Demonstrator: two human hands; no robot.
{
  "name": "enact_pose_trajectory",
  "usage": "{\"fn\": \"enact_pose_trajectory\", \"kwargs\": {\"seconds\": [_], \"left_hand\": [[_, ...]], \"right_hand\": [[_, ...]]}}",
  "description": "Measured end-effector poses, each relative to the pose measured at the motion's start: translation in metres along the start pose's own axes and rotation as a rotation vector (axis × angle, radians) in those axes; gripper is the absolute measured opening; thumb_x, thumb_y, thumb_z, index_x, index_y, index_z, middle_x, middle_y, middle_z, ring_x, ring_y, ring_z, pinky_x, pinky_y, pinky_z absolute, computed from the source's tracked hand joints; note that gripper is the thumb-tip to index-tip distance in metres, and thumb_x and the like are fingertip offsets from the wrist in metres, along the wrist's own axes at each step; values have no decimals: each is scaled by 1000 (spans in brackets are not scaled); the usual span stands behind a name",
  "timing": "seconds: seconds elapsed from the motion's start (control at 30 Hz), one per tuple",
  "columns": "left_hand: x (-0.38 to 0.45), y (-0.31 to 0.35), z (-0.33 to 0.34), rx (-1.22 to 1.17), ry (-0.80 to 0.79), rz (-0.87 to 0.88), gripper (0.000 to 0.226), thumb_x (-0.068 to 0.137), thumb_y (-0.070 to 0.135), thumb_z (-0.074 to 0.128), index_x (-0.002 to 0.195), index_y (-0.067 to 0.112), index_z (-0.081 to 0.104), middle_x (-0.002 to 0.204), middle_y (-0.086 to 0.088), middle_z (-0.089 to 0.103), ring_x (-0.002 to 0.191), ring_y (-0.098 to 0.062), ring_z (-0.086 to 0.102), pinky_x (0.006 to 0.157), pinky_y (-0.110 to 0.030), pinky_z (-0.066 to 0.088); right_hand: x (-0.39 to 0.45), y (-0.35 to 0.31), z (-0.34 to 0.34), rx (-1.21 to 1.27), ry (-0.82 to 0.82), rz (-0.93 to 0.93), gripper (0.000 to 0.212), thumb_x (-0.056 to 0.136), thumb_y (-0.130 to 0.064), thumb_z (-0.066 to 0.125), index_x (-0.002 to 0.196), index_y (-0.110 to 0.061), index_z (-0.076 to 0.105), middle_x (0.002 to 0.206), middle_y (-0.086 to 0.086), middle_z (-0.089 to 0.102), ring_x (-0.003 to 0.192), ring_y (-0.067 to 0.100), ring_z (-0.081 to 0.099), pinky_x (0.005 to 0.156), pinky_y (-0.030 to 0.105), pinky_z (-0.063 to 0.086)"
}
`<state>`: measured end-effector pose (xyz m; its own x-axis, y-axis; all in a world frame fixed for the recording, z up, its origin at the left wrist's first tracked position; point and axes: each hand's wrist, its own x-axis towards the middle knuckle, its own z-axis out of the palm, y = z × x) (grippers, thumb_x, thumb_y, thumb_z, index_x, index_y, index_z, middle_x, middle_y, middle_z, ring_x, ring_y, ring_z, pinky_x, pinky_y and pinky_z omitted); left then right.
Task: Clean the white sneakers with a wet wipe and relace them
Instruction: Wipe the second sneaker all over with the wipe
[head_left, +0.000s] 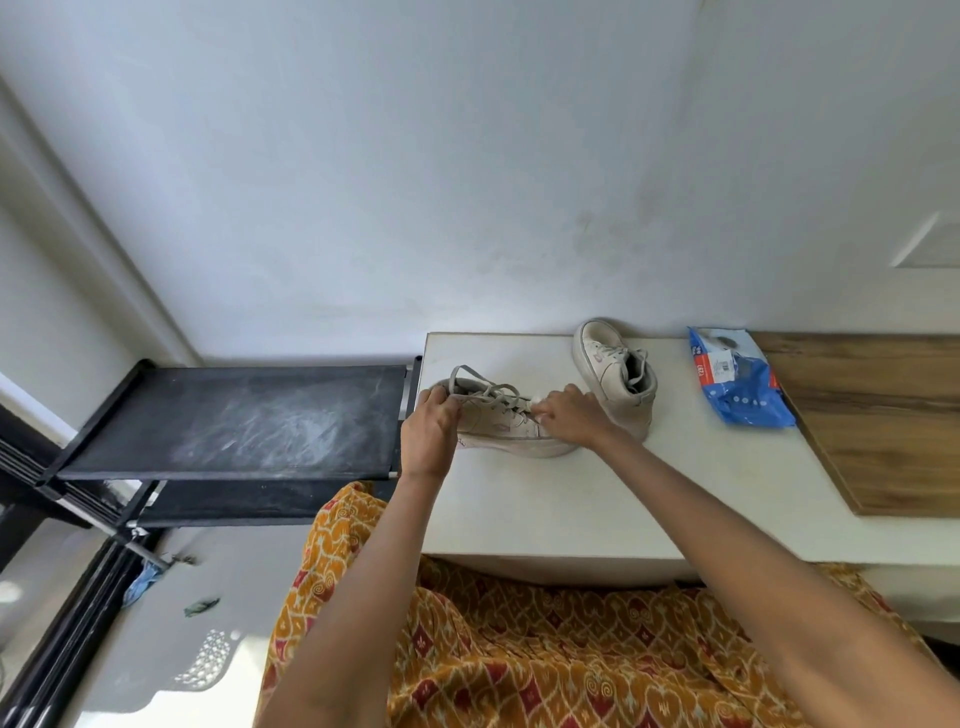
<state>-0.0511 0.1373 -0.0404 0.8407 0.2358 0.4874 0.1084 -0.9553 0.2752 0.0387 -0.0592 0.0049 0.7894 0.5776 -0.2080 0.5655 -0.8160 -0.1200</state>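
A white sneaker (506, 434) lies on the white table (545, 509), toe to the right, its grey laces (488, 392) loose and looped above it. My left hand (428, 434) grips its heel end. My right hand (571, 415) holds a crumpled white wet wipe (536, 399) against the lace area near the toe. The second white sneaker (615, 376) stands farther back to the right, laced, untouched.
A blue wet wipe pack (740, 382) lies right of the second sneaker. A wooden board (883, 421) covers the table's right part. A dusty black rack shelf (239, 421) stands left of the table. The white wall is close behind.
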Motion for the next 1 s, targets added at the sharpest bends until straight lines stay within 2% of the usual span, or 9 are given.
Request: {"fn": "enact_pose_trajectory", "kwargs": {"seconds": [0.07,0.13,0.23,0.37,0.5,0.63,0.77,0.93,1.0], "left_hand": [[0,1,0,-9,-3,13,4,81,9,68,78,10,67,97,0,65,85,-20,58,39,-33,47],[2,1,-2,-4,-6,22,2,81,9,69,79,10,68,97,0,65,84,-19,58,38,-32,47],[0,2,-4,0,-3,22,4,80,8,70,77,10,68,94,-1,65,82,-20,58,37,-31,46],[0,5,-5,-6,-9,-13,9,79,6,69,72,9,66,93,-2,65,82,-22,58,37,-31,46],[3,10,-9,13,-25,7,9,77,5,71,70,8,68,93,0,67,82,-22,59,38,-26,38],[2,11,-10,15,-41,-5,11,77,2,70,68,7,66,94,-1,67,82,-24,59,38,-26,38],[2,13,-12,6,-32,-4,16,75,-2,70,64,6,61,91,-3,67,78,-25,59,37,-27,39],[2,13,-15,6,-47,25,13,76,0,71,66,6,63,91,-3,67,79,-25,59,38,-28,41],[1,13,-16,2,-51,24,12,75,0,71,67,6,64,91,-3,67,79,-25,60,38,-28,40]], "right_hand": [[-10,16,-9,73,-50,11,41,94,-17,37,126,-32,59,127,5,56,120,28,42,99,42,32],[-10,29,-17,-27,-49,44,43,93,-17,38,127,-33,58,125,7,56,121,26,41,98,41,30],[2,17,-15,-148,-20,55,38,93,-17,39,126,-22,59,123,10,57,119,28,41,95,40,35],[6,-7,14,74,-2,20,41,91,-4,43,130,-12,56,128,20,49,119,36,43,99,34,37],[-2,19,-2,228,-73,-1,30,87,-4,56,113,-11,68,123,12,62,114,26,57,90,22,39],[4,30,-18,87,-17,55,23,86,-11,62,108,-12,70,119,11,63,113,27,56,92,33,45],[3,3,-7,215,64,-27,28,86,-12,59,112,-11,68,115,13,67,107,28,61,88,33,47],[-7,21,0,-116,28,-98,31,89,-19,49,112,-31,67,110,6,62,103,28,56,86,36,44],[-10,24,-16,-287,19,-77,30,92,-14,48,114,-23,66,114,9,60,107,29,54,87,36,42]]}}
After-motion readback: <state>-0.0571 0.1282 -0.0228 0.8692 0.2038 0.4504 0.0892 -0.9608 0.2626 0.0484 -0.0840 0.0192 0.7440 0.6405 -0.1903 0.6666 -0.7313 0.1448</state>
